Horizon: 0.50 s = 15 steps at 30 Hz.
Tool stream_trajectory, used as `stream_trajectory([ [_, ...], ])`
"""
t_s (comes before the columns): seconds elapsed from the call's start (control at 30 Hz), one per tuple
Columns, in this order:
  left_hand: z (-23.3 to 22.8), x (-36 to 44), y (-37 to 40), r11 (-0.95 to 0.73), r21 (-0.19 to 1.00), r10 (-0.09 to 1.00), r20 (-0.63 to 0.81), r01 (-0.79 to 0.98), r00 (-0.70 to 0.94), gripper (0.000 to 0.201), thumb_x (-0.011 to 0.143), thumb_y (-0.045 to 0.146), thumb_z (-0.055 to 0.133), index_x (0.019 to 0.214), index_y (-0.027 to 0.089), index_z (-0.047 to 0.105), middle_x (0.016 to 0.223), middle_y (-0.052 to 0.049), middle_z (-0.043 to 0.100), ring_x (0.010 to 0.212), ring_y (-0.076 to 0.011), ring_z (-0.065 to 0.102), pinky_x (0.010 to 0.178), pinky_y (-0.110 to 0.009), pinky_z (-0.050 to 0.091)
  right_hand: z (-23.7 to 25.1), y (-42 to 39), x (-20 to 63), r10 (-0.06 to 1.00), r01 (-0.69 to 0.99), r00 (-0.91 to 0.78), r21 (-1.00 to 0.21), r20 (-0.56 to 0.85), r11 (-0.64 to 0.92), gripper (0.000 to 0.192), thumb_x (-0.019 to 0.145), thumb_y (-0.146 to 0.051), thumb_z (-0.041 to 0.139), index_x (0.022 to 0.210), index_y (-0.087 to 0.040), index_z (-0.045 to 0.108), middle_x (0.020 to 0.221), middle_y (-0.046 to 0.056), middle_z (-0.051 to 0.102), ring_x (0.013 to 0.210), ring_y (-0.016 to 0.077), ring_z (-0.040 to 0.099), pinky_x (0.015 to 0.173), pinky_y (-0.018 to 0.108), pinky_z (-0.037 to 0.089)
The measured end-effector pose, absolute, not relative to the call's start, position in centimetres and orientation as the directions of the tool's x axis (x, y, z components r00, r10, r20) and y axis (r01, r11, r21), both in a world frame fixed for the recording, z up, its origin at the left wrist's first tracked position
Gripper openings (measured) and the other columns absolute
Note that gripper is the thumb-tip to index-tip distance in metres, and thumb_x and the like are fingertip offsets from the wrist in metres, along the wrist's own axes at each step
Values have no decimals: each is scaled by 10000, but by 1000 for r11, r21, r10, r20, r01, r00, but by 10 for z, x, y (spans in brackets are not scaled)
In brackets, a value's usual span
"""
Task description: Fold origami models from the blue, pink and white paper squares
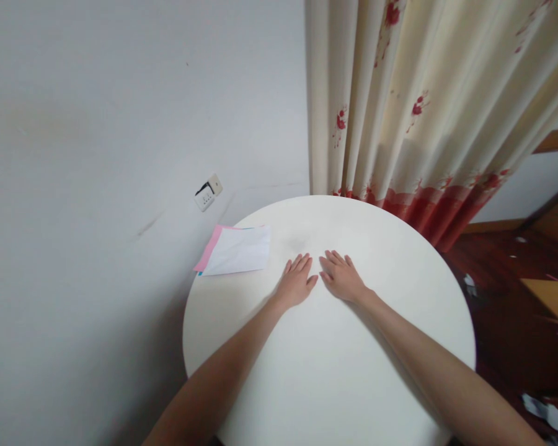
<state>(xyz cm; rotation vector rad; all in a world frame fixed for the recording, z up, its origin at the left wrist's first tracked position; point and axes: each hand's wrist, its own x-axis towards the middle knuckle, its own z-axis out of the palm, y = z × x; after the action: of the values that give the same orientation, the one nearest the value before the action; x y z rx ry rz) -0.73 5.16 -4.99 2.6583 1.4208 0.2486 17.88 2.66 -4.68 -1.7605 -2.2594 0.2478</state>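
My left hand (296, 280) lies palm down on a round white table (325, 371), its fingers stretched forward and the thumb out to the right. Beside it, a small gap away, my right hand (341, 275) rests flat on the same surface with its fingers extended. Neither hand holds anything. Left of my left hand is a small stack of paper sheets (237, 251); a white sheet is on top, with pink and blue edges showing beneath. The stack lies near the table's left rim and no hand touches it.
A pale wall (97, 186) with a socket (205, 197) stands close on the left. Cream curtains (381, 111) with red flowers hang behind the table. At right, a dark red floor (493, 310) has scraps and a light wooden piece (549, 297) on it.
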Motion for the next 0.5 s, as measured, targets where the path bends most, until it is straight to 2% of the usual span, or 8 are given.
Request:
stream_trajectory([
  [0.33,-44,-9,50,-557,222,830,99,800,550,559,970,401,352,1475,161,340,1578,-93,287,1470,-240,207,1189,-465,168,-46,27,179,967,926,-232,-282,104,252,521,966,-353,394,1459,-184,382,1575,128,282,1459,266,210,1156,517,156],
  [0.5,-45,-12,52,-572,240,819,126,784,559,508,964,374,388,1434,183,417,1551,-81,349,1449,-243,264,1178,-458,210,-47,27,181,964,925,-247,-275,96,264,517,968,-365,385,1453,-186,388,1573,130,285,1456,281,220,1149,532,178],
])
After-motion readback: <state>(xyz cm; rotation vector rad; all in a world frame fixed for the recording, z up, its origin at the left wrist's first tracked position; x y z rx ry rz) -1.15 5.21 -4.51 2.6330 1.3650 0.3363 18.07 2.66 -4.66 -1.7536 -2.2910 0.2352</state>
